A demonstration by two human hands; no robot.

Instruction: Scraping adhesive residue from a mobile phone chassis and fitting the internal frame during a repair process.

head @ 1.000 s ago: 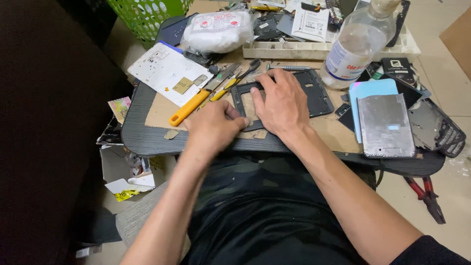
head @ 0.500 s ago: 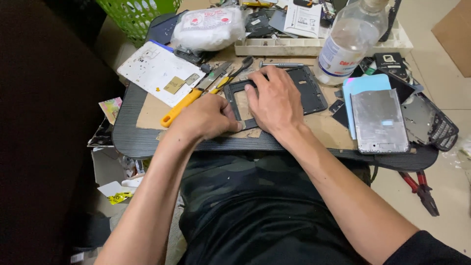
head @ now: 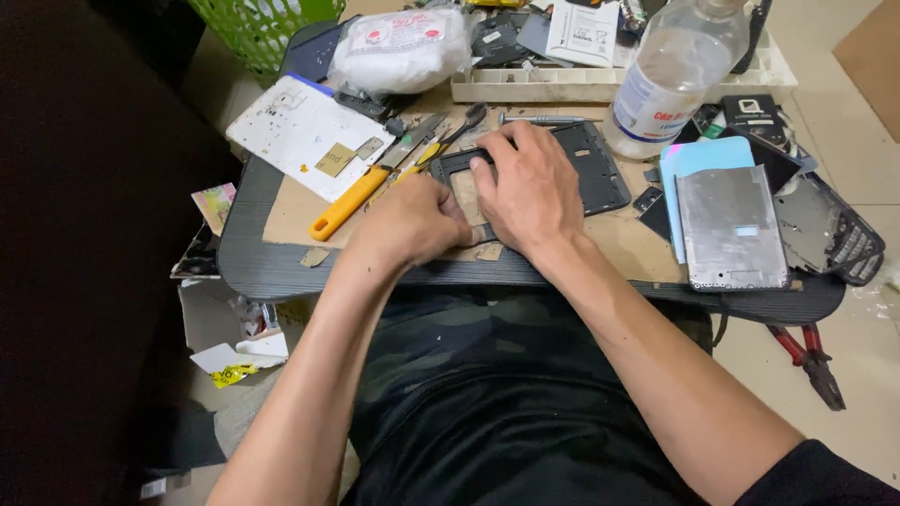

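One dark frame (head: 581, 169) flat on the bench (head: 281, 272), centre. Right hand (head: 530, 192) lies over its left half, fingers spread and pressing down, gripping nothing. Left hand (head: 412, 220) at 9 o'clock of it, fingers curled tight at the frame's near corner; cannot tell what they pinch. One yellow knife (head: 352, 201) at 10 o'clock. One bottle (head: 670, 75) at 1 o'clock. One silver plate (head: 731, 230) at 3 o'clock. One pair of red pliers (head: 811, 361) on the floor, 4 o'clock.

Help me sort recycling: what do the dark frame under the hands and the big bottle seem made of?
Dark frame: likely matte black plastic, dull with moulded cut-outs, though metal is possible. Big bottle: clear plastic by the look, see-through and glossy, with a paper-like label.
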